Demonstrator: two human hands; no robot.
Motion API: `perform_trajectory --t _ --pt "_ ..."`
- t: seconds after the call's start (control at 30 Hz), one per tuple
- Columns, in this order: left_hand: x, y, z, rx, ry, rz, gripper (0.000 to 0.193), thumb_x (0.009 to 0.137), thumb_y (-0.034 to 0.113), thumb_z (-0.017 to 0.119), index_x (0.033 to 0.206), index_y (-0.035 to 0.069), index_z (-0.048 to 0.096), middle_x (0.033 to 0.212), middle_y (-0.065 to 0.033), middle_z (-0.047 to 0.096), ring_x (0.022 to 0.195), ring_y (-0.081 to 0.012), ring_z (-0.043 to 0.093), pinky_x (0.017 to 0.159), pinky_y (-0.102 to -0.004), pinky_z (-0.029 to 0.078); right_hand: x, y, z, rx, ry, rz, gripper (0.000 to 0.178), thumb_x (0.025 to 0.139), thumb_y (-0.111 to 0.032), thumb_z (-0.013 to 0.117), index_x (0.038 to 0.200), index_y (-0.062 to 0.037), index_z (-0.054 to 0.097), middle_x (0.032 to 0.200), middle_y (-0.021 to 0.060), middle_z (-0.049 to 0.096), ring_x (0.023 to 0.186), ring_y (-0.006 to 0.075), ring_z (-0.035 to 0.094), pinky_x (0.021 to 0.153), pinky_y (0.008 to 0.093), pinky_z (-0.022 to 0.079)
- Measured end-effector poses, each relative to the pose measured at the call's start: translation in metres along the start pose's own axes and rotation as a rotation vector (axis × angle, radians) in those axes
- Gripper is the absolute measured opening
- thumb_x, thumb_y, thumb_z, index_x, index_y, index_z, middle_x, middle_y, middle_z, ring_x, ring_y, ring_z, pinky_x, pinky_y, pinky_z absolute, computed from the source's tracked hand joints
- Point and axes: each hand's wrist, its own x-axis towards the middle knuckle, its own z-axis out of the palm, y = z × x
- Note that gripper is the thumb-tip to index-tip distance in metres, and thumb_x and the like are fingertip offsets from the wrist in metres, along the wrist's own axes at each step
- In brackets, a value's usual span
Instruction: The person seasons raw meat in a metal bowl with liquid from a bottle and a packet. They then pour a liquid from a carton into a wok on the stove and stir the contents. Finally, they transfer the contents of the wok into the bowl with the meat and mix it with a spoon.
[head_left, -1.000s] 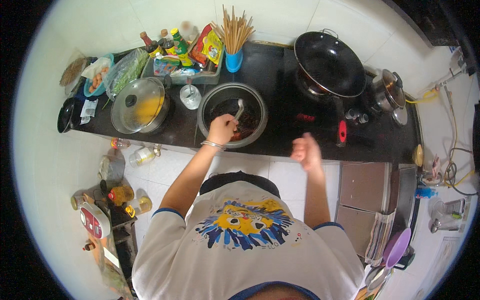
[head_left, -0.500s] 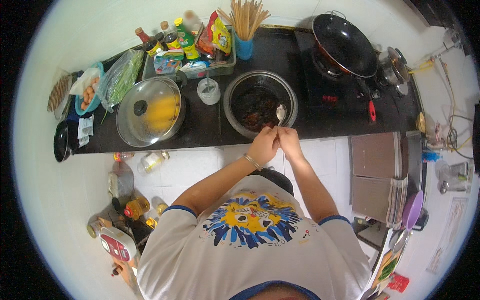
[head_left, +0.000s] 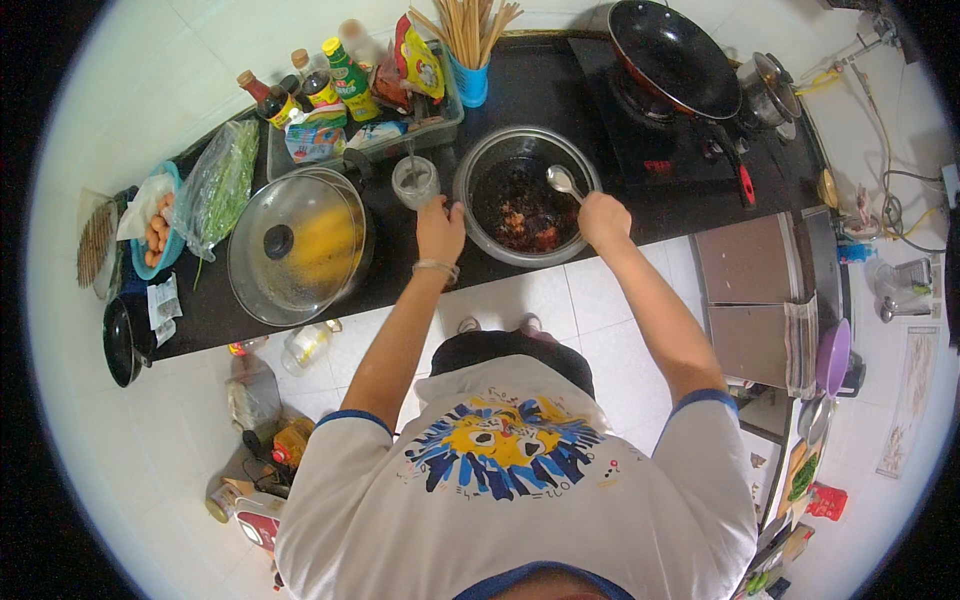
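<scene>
A spoon (head_left: 562, 180) is gripped in my right hand (head_left: 606, 220), which is closed at the right rim of a round metal pot (head_left: 468, 222). The spoon's bowl hangs over the pot. Dark sauce with reddish-brown pieces (head_left: 535, 225) lies inside the pot. To the left, my left hand (head_left: 440, 232) is at the near side of a small glass jar (head_left: 415, 184) of white contents. Its thumb stands apart from the fingers, and the fingertips seem to touch the jar. A thin handle (head_left: 411, 145) sticks up from the jar.
A glass-lidded pan (head_left: 255, 275) with yellow food sits at left. Behind stand a plastic bin (head_left: 425, 133) of bottles and packets and a blue chopstick holder (head_left: 469, 82). Bagged greens (head_left: 222, 185) and an egg basket (head_left: 145, 260) lie far left. A wok (head_left: 675, 60) rests on the cooktop.
My hands, together at the pot's near rim before, are now apart. The left has moved over to the jar; the right has carried the spoon to the pot's right rim.
</scene>
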Motion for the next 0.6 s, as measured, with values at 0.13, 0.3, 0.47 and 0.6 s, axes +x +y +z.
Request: perform_trajectory --t 0.13,0.3,0.47,0.6 --pt "0.025 0.003 0.013 0.018 -0.164 -0.119 0.038 0.090 0.034 0.047 0.091 -0.003 0.056 0.081 -0.0233 0.060 0.078 -0.0405 0.058 0.071 -0.0446 0.046 0.022 -0.013 -0.002 -0.214 0.074 -0.162 0.016 0.078 -0.011 0.054 0.078 -0.0070 0.070 0.082 0.0148 0.067 0.077 0.0267 0.067 0.063 0.0351 0.054" --pt "0.027 0.008 0.028 0.149 -0.081 -0.163 0.043 0.092 0.038 0.043 0.079 -0.001 0.054 0.074 -0.0233 0.060 0.070 -0.0412 0.059 0.063 -0.0457 0.047 0.043 -0.018 0.017 -0.489 -0.056 -0.363 0.018 0.080 -0.010 0.053 0.082 -0.0094 0.071 0.088 0.0108 0.068 0.081 0.0238 0.067 0.064 0.0330 0.054" --pt "0.009 0.009 0.034 0.189 0.057 -0.229 0.044 0.090 0.038 0.045 0.073 -0.002 0.054 0.068 -0.0235 0.059 0.065 -0.0399 0.059 0.057 -0.0468 0.046 0.038 -0.029 0.002 -0.365 -0.412 -0.278 0.021 0.077 -0.008 0.055 0.091 -0.0031 0.069 0.100 0.0177 0.064 0.094 0.0292 0.063 0.073 0.0361 0.052" --pt "0.006 0.000 0.041 0.149 0.119 -0.184 0.046 0.091 0.039 0.043 0.073 -0.002 0.052 0.061 -0.0198 0.053 0.057 -0.0366 0.053 0.053 -0.0448 0.043 0.049 -0.028 0.009 -0.275 -0.594 -0.195 0.022 0.071 -0.002 0.052 0.084 0.0008 0.069 0.094 0.0202 0.065 0.092 0.0337 0.063 0.073 0.0389 0.050"
